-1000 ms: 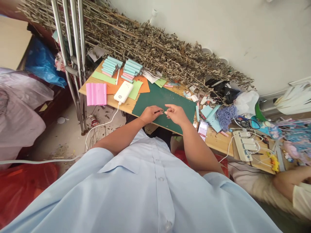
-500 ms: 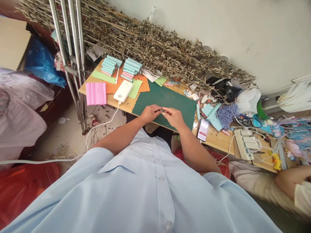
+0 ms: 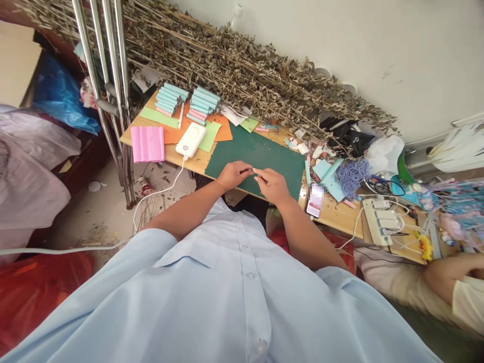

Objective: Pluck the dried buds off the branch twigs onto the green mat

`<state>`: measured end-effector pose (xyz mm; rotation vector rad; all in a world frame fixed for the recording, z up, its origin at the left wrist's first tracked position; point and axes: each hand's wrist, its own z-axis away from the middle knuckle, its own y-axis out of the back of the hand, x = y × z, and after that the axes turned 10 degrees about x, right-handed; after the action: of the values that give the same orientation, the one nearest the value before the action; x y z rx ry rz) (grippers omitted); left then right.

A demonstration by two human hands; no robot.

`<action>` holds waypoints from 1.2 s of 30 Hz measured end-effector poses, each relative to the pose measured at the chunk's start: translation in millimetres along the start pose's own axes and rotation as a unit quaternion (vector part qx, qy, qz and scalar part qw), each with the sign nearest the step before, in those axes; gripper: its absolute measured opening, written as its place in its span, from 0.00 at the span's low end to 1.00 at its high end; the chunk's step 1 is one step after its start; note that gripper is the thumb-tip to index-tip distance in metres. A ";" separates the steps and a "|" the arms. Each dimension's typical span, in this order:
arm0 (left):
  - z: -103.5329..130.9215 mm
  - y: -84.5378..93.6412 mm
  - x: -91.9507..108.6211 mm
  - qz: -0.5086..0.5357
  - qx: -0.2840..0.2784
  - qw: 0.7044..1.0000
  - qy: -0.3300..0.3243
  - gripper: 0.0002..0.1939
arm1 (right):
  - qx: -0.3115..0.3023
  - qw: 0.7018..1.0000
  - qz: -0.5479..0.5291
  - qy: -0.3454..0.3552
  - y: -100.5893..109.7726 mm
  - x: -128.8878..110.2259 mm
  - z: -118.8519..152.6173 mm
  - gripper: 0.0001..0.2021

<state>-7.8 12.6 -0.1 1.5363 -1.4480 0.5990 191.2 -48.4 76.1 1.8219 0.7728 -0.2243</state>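
Both hands meet over the near edge of a dark green mat (image 3: 260, 151). My left hand (image 3: 233, 175) is closed in a pinch, its fingertips pointing right. My right hand (image 3: 273, 184) is closed too, thumb and forefinger against the left fingertips. Between them is something small and dark, mostly hidden by the fingers, too small to name. Left of the mat lie a white power bank (image 3: 191, 139) with a cable and a crinkled pink sheet (image 3: 147, 144). A phone (image 3: 315, 200) with a lit screen lies right of my right hand.
Light-blue and pink paper rolls (image 3: 204, 103) are stacked at the back left. Bundled dried stalks (image 3: 227, 65) run along the wall. Purple yarn (image 3: 353, 177) and a power strip (image 3: 378, 222) lie to the right. Metal crutches (image 3: 104, 91) stand at left. Another person's arm (image 3: 446, 280) shows at far right.
My right hand's fingers have shifted slightly against the left fingertips, and its wrist has turned a little. The left hand keeps its pinch. The whole view has drifted slightly.
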 end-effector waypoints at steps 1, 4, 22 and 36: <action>0.1 -0.1 -0.3 -0.001 -0.001 1.000 0.001 0.12 | -0.002 1.000 -0.001 0.001 -0.5 -0.3 1.4 0.17; 0.2 -0.1 -0.8 0.003 0.000 1.000 0.003 0.12 | -0.013 1.000 0.009 -0.015 -1.0 -3.0 0.5 0.16; -0.9 -1.2 -3.1 -0.018 0.002 1.000 0.015 0.09 | -0.008 0.991 -0.010 -0.133 5.6 -10.6 -28.0 0.14; -1.3 -0.7 -1.7 -0.037 0.000 0.998 0.047 0.04 | 0.063 0.890 -0.265 -0.366 -29.1 -4.6 -13.2 0.17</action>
<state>-7.1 14.5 -1.1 1.5339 -1.3146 0.6186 167.3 -32.6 61.1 1.4232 0.6879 -1.2644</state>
